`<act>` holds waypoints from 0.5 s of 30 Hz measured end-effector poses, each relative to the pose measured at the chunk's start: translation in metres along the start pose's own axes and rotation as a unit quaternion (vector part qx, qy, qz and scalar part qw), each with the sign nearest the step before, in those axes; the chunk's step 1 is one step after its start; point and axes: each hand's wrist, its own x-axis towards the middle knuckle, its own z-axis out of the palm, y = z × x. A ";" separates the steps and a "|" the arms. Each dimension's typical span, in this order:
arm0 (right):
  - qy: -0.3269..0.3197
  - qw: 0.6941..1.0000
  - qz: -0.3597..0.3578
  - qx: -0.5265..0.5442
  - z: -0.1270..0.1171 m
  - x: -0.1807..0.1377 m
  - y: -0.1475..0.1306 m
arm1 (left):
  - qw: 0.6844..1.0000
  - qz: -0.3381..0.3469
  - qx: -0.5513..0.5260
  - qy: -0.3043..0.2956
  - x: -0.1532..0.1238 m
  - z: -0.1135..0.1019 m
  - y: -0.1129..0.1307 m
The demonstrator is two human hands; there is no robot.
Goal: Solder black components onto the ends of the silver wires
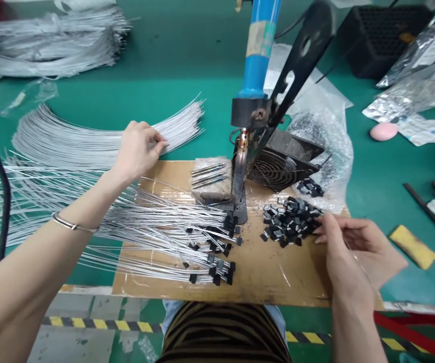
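Observation:
My left hand (140,148) rests over a fanned bundle of thin grey-white wires (77,141), thumb and fingers pinched at its near edge. What lies between those fingertips looks like a wire, though it is mostly hidden. My right hand (354,247) is at the right side of a pile of small black connectors (292,219), its curled fingertips touching the pile. A thin strand, apparently solder wire (357,258), runs across its palm; the fingertips' own contents cannot be made out. Wires with black connectors on their ends (217,267) lie on the cardboard (274,277) between my hands.
A blue-handled soldering iron (257,65) hangs tip-down on a black bracket (296,55) mid-bench. Behind its tip are a small fan (278,166) and bubble wrap (323,136); left, a block with metal tips (212,189). A yellow sponge (413,246) lies right. More wire bundles (51,43) lie back left.

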 end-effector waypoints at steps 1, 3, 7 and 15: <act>-0.003 1.000 0.003 -0.008 0.000 -0.002 -0.003 | 1.000 0.009 -0.004 0.003 -0.002 -0.003 -0.002; -0.014 1.000 0.015 -0.023 0.000 -0.005 -0.009 | 0.999 0.028 -0.014 0.015 -0.007 -0.013 -0.004; -0.026 0.999 0.038 -0.019 -0.001 -0.010 -0.018 | 0.996 0.036 -0.061 0.053 -0.019 -0.034 0.001; -0.024 0.998 0.053 0.018 0.002 -0.011 -0.030 | 0.987 0.033 -0.156 0.037 -0.072 -0.078 0.036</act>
